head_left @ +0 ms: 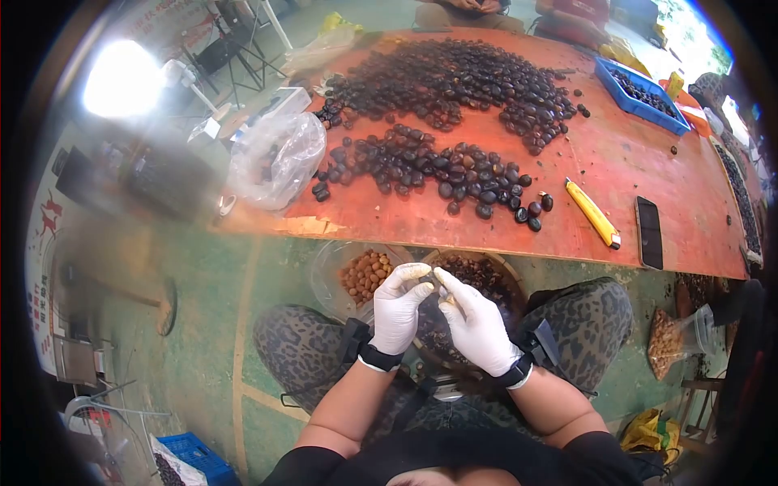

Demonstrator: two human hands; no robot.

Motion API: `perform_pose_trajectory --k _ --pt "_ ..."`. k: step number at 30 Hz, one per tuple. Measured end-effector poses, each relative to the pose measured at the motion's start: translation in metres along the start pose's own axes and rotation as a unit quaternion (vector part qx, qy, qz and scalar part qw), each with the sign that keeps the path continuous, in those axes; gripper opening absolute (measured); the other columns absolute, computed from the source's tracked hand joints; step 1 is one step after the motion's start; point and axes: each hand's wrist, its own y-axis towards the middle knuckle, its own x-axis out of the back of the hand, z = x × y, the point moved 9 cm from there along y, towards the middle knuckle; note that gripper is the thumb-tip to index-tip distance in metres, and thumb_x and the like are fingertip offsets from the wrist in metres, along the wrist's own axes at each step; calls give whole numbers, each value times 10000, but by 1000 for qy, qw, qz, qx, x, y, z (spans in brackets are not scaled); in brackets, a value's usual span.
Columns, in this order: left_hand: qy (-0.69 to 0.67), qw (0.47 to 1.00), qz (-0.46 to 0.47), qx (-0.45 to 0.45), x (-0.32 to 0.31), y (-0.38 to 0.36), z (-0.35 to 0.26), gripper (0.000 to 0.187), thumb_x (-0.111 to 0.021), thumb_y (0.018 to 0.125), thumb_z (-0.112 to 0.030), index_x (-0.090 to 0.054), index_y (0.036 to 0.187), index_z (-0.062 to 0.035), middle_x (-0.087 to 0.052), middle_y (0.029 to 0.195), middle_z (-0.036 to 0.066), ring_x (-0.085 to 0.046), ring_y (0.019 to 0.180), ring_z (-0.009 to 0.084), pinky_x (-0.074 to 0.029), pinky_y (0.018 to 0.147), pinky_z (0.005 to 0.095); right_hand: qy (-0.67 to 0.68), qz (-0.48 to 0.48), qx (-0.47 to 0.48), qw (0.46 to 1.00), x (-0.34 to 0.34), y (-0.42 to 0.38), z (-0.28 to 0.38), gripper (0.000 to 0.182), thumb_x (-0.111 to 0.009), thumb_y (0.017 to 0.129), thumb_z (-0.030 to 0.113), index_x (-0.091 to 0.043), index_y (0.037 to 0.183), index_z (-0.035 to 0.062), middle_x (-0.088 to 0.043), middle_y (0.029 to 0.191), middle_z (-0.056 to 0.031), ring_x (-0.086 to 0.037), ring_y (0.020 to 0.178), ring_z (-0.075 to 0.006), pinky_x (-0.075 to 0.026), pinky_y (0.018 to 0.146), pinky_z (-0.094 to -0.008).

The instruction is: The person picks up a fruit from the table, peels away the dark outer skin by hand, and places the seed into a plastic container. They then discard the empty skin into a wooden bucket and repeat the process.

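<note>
Both of my hands wear white gloves and meet above a round basket (pixel 515 279) of dark shell pieces. The thumb and fingers of my left hand (pixel 399 308) are pinched together. Opposite it, my right hand (pixel 476 317) is closed too, its fingertips close to the left ones. A small dark nut (pixel 435 278) seems to sit between the fingertips, mostly covered by them. Left of the basket stands a clear plastic bowl (pixel 321 279) with peeled brown nuts (pixel 366 276), partly behind my left hand.
Dark nuts (pixel 454 81) are heaped on the red table (pixel 616 170). A yellow utility knife (pixel 592 212) and a phone (pixel 649 232) lie near its front edge. A plastic bag (pixel 279 162) is at left, a blue tray (pixel 640 95) at back right. Other people (pixel 470 16) sit across.
</note>
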Motion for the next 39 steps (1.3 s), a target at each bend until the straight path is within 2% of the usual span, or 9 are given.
perform_pose_trajectory --k 9,13,16,21,24,25,28,33,39 --pt "77 997 14 -24 -3 1 -6 242 -640 783 125 -652 998 14 -615 1062 67 -606 944 145 -496 855 270 59 10 -45 997 -8 -1 -11 486 -548 882 16 -489 1359 87 -612 885 -118 -611 813 -244 -492 723 -300" --pt "112 992 55 -10 -3 2 -2 193 -624 825 69 -641 1007 7 -608 1044 70 -615 899 160 -503 832 282 332 68 -288 895 -29 -10 -45 458 -488 944 37 -440 1399 52 -534 814 54 -460 621 -23 -407 553 -187" --pt "41 995 88 38 -11 0 4 189 -632 842 35 -630 1029 6 -618 1039 73 -627 901 170 -518 816 288 407 33 -314 857 -22 -8 -61 441 -476 955 56 -452 1395 63 -541 789 49 -393 546 -5 -348 495 -164" --pt "-56 995 49 72 -11 1 8 233 -648 856 -11 -603 1084 -9 -637 1018 78 -640 948 190 -533 828 302 337 26 -286 897 -13 -8 -54 444 -481 958 73 -450 1401 78 -556 843 34 -403 564 -17 -335 501 -159" --pt "-74 994 46 70 1 4 13 267 -644 847 17 -596 1107 -21 -631 1063 83 -634 972 192 -527 854 302 194 25 -159 968 -10 -4 -40 458 -497 945 43 -459 1398 95 -555 853 35 -403 618 -6 -351 552 -149" --pt "-80 993 28 82 -1 3 11 272 -642 843 27 -597 1107 -22 -630 1068 83 -631 976 191 -524 864 304 171 11 -134 976 -5 -2 -33 511 -557 878 -6 -465 1374 71 -603 869 -118 -583 803 -160 -484 788 -280" --pt "-90 992 12 84 -2 3 11 284 -636 837 52 -599 1107 -27 -627 1082 82 -625 981 185 -513 889 309 144 21 -160 976 -4 -3 -21 554 -571 871 -6 -433 1400 83 -632 951 -148 -590 792 -170 -483 782 -274" --pt "-133 990 8 41 1 2 7 301 -626 803 122 -605 1074 -7 -614 1099 85 -608 975 174 -494 901 291 101 8 -38 994 -11 -2 -8 572 -565 850 -10 -428 1399 77 -597 1155 -233 -614 1034 -353 -481 885 -345" --pt "-143 989 16 24 1 1 7 292 -636 776 139 -608 1024 -12 -610 1078 77 -596 989 166 -483 909 283 83 15 -61 995 -13 -3 -12 521 -554 854 -25 -480 1362 69 -610 1123 -219 -625 1002 -327 -481 869 -308"
